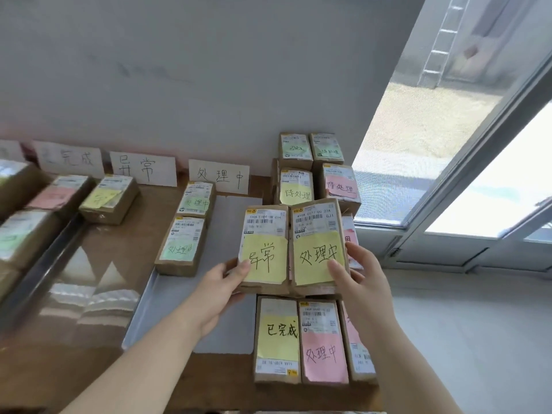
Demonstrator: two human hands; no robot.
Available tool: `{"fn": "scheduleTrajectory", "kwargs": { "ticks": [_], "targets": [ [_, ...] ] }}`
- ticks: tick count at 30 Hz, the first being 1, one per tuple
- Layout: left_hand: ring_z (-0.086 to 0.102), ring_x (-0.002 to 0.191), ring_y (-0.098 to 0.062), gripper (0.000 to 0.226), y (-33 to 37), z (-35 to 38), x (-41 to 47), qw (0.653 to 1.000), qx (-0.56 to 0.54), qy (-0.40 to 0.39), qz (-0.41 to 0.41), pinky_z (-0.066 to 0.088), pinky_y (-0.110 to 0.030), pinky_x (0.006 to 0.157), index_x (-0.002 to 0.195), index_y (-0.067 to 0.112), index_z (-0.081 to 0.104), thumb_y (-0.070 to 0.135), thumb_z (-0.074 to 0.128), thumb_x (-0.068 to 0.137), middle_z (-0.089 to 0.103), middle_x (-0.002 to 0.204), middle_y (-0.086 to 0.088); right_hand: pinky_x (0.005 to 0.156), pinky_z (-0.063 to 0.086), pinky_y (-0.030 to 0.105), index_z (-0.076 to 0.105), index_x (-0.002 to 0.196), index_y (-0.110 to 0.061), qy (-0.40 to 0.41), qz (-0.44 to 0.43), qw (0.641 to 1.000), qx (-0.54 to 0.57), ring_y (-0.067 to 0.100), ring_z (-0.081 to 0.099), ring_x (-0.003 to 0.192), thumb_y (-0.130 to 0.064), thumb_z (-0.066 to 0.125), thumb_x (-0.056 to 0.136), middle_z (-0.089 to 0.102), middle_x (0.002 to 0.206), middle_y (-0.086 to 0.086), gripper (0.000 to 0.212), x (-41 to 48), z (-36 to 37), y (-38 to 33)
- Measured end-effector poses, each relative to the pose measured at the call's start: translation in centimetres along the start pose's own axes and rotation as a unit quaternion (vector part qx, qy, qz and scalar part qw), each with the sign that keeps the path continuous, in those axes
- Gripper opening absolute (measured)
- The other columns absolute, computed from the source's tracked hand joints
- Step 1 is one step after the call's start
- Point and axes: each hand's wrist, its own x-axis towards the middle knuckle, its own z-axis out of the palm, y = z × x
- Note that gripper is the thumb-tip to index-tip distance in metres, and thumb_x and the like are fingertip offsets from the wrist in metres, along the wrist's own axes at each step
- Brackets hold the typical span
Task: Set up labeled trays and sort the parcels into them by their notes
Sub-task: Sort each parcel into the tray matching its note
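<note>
My left hand (218, 289) grips a brown parcel (264, 231) with a yellow note reading 异常. Beside it, my right hand (363, 282) grips a second parcel (316, 225) whose yellow note reads 处理中. Both are held up side by side above the right end of the table. White label cards stand against the wall: 已完成 (70, 159), 异常 (143, 168), 处理中 (219, 176). Two parcels with green notes (182, 245) lie in the metal tray (167, 297) under the 处理中 card. One parcel with a yellow note (109, 198) sits under the 异常 card.
A stack of unsorted parcels (310, 174) stands at the back right, and more parcels (301, 342) lie at the table's front right. Blurred parcels (27, 222) fill trays at the left. A glass door (448, 144) is on the right, past the table edge.
</note>
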Motion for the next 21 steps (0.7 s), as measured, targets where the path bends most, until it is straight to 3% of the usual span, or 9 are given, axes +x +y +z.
{"fn": "scheduleTrajectory", "kwargs": {
  "ticks": [2,4,9,17,19,21],
  "targets": [
    [0.062,0.107,-0.017,0.046,-0.3,0.2,-1.2,1.000,-0.011,0.013,0.013,0.050,-0.029,0.089,0.112,0.019,0.059,0.042,0.062,0.073,0.070,0.112,0.000,0.060,0.050,0.009,0.048,0.125,-0.028,-0.025,-0.003,0.999,0.026,-0.015,0.061,0.083,-0.020,0.062,0.091,0.059,0.106,-0.019,0.038,-0.5,-0.1,0.1],
    [0.062,0.107,-0.017,0.044,-0.7,0.1,-2.3,0.999,-0.020,0.035,0.021,0.050,-0.030,0.090,0.111,0.020,0.059,0.042,0.062,0.073,0.070,0.112,0.000,0.059,0.050,0.010,0.049,0.122,-0.029,-0.044,-0.002,0.998,0.046,-0.012,0.062,0.084,-0.019,0.060,0.092,0.061,0.107,-0.016,0.034,-0.8,0.2,0.5],
    [0.065,0.102,-0.020,0.024,-1.3,-1.7,-4.2,0.996,-0.040,0.075,0.005,0.051,-0.035,0.091,0.112,0.019,0.061,0.031,0.056,0.092,0.075,0.100,0.002,0.065,0.052,0.017,0.049,0.123,-0.034,-0.078,0.016,0.994,0.078,-0.008,0.063,0.090,-0.019,0.058,0.093,0.064,0.107,-0.017,0.034,-1.6,2.5,1.1],
    [0.062,0.108,-0.025,0.023,-0.2,-8.5,-4.8,0.996,-0.046,0.073,-0.007,0.046,-0.044,0.102,0.116,0.018,0.062,0.025,0.055,0.095,0.073,0.106,-0.001,0.072,0.053,0.019,0.045,0.126,-0.040,-0.106,0.023,0.993,0.052,0.002,0.064,0.097,-0.018,0.052,0.096,0.065,0.110,-0.018,0.037,-3.7,8.6,-0.1],
    [0.062,0.106,-0.024,0.020,0.4,-10.7,-4.6,0.997,-0.036,0.061,-0.007,0.046,-0.043,0.102,0.114,0.019,0.063,0.022,0.054,0.096,0.074,0.103,0.001,0.083,0.053,0.024,0.045,0.130,-0.037,-0.103,0.030,0.993,0.052,0.003,0.062,0.103,-0.018,0.052,0.096,0.062,0.115,-0.018,0.039,-3.9,10.7,-0.3],
    [0.062,0.106,-0.024,0.020,1.1,-13.5,-4.4,0.998,-0.018,0.052,-0.010,0.047,-0.043,0.101,0.114,0.018,0.063,0.020,0.054,0.097,0.074,0.102,0.001,0.081,0.051,0.020,0.045,0.133,-0.033,-0.097,0.041,0.993,0.061,0.001,0.059,0.105,-0.019,0.053,0.096,0.060,0.116,-0.019,0.040,-4.5,13.2,-0.6]
  ]
}}
